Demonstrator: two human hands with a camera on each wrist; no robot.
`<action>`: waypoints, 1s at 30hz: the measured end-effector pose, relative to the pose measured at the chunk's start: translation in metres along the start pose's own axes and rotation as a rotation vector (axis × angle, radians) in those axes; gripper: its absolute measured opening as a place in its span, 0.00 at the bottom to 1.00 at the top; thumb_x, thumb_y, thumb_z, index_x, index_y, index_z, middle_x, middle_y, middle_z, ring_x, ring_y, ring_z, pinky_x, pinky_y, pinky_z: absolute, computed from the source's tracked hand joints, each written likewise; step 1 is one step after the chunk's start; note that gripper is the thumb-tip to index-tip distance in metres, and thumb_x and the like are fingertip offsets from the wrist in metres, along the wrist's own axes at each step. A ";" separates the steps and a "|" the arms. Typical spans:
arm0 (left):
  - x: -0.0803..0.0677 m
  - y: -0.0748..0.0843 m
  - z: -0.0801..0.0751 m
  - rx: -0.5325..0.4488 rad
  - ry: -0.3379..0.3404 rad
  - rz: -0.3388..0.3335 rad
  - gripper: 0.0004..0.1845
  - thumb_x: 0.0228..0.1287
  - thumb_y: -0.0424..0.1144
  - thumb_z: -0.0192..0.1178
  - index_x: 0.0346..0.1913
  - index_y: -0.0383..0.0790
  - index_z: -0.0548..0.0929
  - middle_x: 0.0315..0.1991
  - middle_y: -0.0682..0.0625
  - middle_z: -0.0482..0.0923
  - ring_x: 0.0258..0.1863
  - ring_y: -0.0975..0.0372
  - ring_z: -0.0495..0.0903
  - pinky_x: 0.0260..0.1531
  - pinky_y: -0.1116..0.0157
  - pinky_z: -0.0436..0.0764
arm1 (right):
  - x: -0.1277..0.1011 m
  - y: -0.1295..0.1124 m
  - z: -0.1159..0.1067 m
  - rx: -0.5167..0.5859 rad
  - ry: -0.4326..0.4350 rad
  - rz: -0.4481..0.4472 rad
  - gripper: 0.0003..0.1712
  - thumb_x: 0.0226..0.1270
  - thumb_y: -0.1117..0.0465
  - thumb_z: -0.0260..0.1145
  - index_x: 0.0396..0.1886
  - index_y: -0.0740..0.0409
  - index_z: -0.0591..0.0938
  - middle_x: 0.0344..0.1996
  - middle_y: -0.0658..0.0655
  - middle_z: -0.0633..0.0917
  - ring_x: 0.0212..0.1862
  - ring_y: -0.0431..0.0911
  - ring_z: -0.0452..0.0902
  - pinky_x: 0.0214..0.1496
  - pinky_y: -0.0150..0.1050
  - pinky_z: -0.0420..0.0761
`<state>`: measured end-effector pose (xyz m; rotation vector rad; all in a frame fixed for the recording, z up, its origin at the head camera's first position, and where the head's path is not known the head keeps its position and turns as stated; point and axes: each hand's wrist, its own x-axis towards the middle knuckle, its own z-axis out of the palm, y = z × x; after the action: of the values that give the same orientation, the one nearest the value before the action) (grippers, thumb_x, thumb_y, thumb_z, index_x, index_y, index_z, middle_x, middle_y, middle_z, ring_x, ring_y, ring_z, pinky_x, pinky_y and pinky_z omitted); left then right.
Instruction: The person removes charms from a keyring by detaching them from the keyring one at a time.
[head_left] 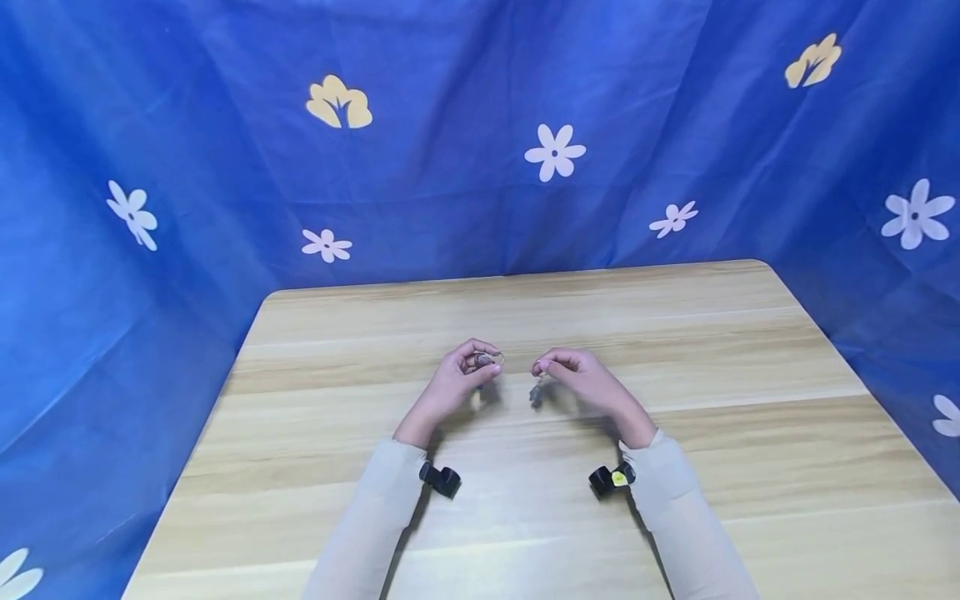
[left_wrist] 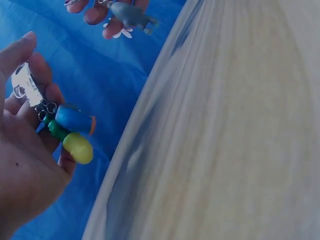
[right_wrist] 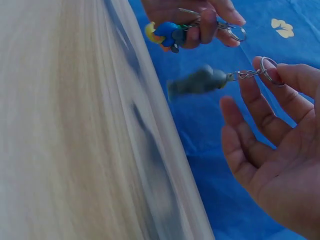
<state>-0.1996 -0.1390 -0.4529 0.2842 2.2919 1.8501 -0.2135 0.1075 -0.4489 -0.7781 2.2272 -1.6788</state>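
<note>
My left hand [head_left: 452, 382] holds a keychain by its metal parts over the table. From it hang a blue charm [left_wrist: 72, 120], a green piece [left_wrist: 57, 130] and a yellow rounded piece [left_wrist: 78, 148]. Its silver key ring [right_wrist: 239, 33] sticks out past the fingertips. Opposite, my right hand [head_left: 590, 385] pinches the metal ring [right_wrist: 270, 71] of another keychain between thumb and forefinger. A grey figure charm [right_wrist: 199, 83] dangles from that ring on a short chain, slightly blurred in the right wrist view. A small gap separates the two hands.
Beneath both hands lies a light wood-grain table [head_left: 517, 533] with rounded far corners. Blue cloth [head_left: 450, 192] printed with white flowers and yellow trees hangs behind it and at both sides. Each wrist wears a small black camera [head_left: 440, 481].
</note>
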 end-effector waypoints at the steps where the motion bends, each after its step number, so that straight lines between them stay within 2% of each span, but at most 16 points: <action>1: 0.000 0.000 0.000 -0.004 0.005 -0.001 0.17 0.63 0.35 0.63 0.54 0.34 0.76 0.35 0.57 0.81 0.36 0.66 0.79 0.40 0.69 0.79 | 0.000 0.000 -0.001 0.000 0.003 0.005 0.15 0.74 0.64 0.52 0.45 0.70 0.81 0.43 0.67 0.84 0.48 0.47 0.82 0.57 0.37 0.79; 4: -0.001 0.001 0.000 -0.008 0.011 -0.001 0.17 0.63 0.34 0.62 0.54 0.33 0.76 0.32 0.57 0.80 0.33 0.65 0.79 0.37 0.69 0.78 | -0.001 0.000 -0.004 0.006 0.018 0.042 0.16 0.75 0.62 0.52 0.46 0.70 0.81 0.45 0.69 0.84 0.50 0.58 0.80 0.55 0.39 0.80; 7: 0.000 0.001 0.000 -0.014 0.008 0.013 0.17 0.64 0.34 0.62 0.53 0.33 0.76 0.31 0.54 0.80 0.32 0.64 0.79 0.36 0.69 0.78 | -0.003 -0.001 -0.008 -0.006 0.040 0.068 0.16 0.75 0.61 0.52 0.46 0.69 0.81 0.47 0.69 0.83 0.51 0.61 0.79 0.56 0.42 0.80; 10: 0.001 -0.001 0.000 -0.020 0.003 0.024 0.16 0.64 0.35 0.62 0.53 0.34 0.76 0.32 0.48 0.81 0.33 0.63 0.79 0.36 0.69 0.79 | -0.005 -0.002 -0.013 -0.033 0.059 0.070 0.16 0.74 0.61 0.52 0.47 0.67 0.81 0.49 0.67 0.83 0.52 0.58 0.79 0.59 0.46 0.78; 13: 0.002 -0.002 0.001 -0.023 -0.008 0.022 0.16 0.64 0.35 0.61 0.53 0.34 0.76 0.34 0.42 0.81 0.33 0.61 0.80 0.35 0.68 0.80 | -0.006 -0.001 -0.017 -0.065 0.082 0.075 0.15 0.74 0.60 0.53 0.47 0.65 0.82 0.48 0.64 0.84 0.50 0.49 0.79 0.57 0.43 0.77; 16: 0.002 -0.002 0.000 -0.031 -0.016 0.017 0.17 0.65 0.35 0.61 0.54 0.34 0.75 0.36 0.41 0.81 0.33 0.61 0.80 0.36 0.67 0.80 | -0.006 0.001 -0.021 -0.075 0.089 0.084 0.16 0.75 0.60 0.52 0.48 0.65 0.82 0.41 0.65 0.83 0.40 0.46 0.77 0.48 0.39 0.78; 21: 0.001 -0.001 -0.004 -0.044 -0.003 0.026 0.16 0.65 0.34 0.59 0.54 0.32 0.74 0.34 0.48 0.82 0.34 0.62 0.79 0.38 0.69 0.80 | -0.003 0.003 -0.024 -0.062 0.095 0.103 0.16 0.75 0.60 0.53 0.48 0.65 0.82 0.27 0.65 0.75 0.28 0.44 0.68 0.38 0.41 0.76; 25: 0.001 -0.001 -0.007 -0.076 0.001 0.035 0.16 0.65 0.32 0.58 0.54 0.31 0.74 0.32 0.55 0.80 0.33 0.62 0.79 0.37 0.70 0.79 | 0.001 0.005 -0.027 -0.059 0.111 0.115 0.15 0.74 0.60 0.53 0.48 0.65 0.82 0.29 0.62 0.77 0.28 0.45 0.69 0.36 0.40 0.77; 30: 0.001 0.000 -0.009 -0.097 -0.013 0.041 0.18 0.66 0.34 0.59 0.55 0.31 0.73 0.32 0.54 0.80 0.34 0.61 0.80 0.39 0.70 0.80 | 0.008 0.010 -0.032 -0.059 0.105 0.153 0.16 0.74 0.60 0.54 0.48 0.66 0.82 0.31 0.64 0.80 0.30 0.47 0.73 0.40 0.39 0.80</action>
<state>-0.2032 -0.1476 -0.4513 0.3296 2.1953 1.9665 -0.2383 0.1311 -0.4480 -0.5288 2.3497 -1.6234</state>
